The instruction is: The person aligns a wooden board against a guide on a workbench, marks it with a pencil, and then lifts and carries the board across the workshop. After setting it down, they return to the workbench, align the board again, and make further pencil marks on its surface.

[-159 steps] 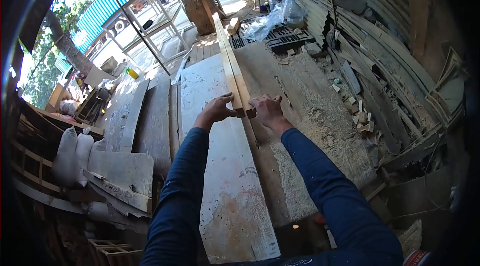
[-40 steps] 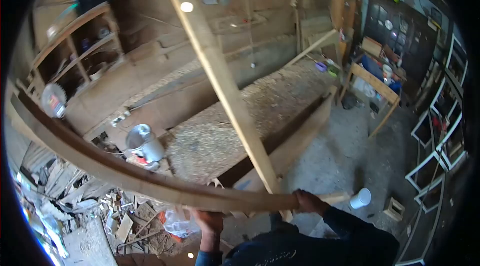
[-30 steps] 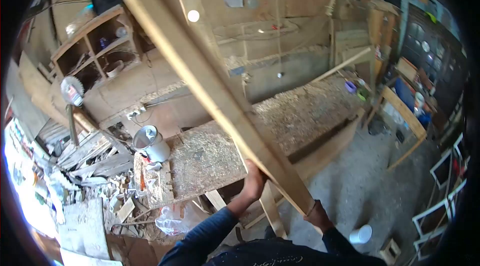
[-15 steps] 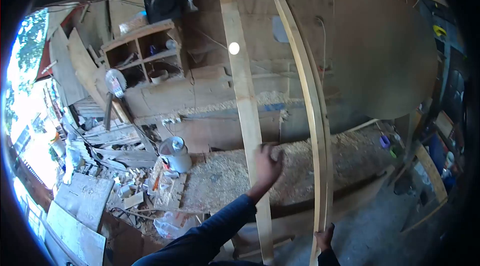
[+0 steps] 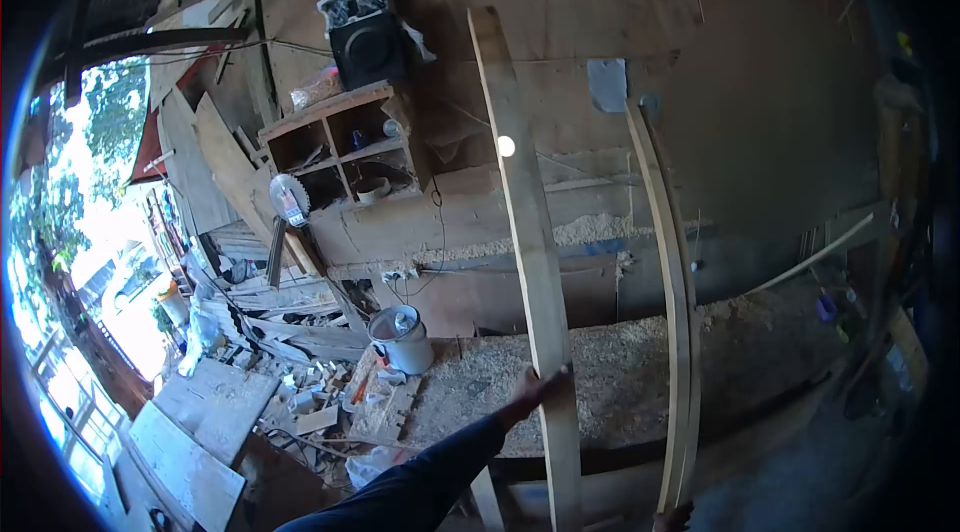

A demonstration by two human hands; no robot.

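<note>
A long pale wooden plank (image 5: 533, 252) stands steeply in front of me. My left hand (image 5: 537, 390) is closed around its lower part. To the right, a second long, slightly curved piece of lumber (image 5: 680, 352), apparently two strips lying side by side, rises at a similar tilt. Near the bottom edge of the view, my right hand (image 5: 675, 516) is closed on its low end; the fingers show only in part.
Behind the planks lies a workbench (image 5: 480, 402) covered in wood shavings. A white bucket (image 5: 405, 347) stands at its left end, near scattered wood offcuts (image 5: 318, 419). A cubby shelf (image 5: 335, 122) and a round saw blade (image 5: 289, 197) are on the wall.
My left hand went from loosely curled in front of the plank to gripping it. The view shifted, and the right-hand lumber's top now appears lower. My right hand keeps its hold.
</note>
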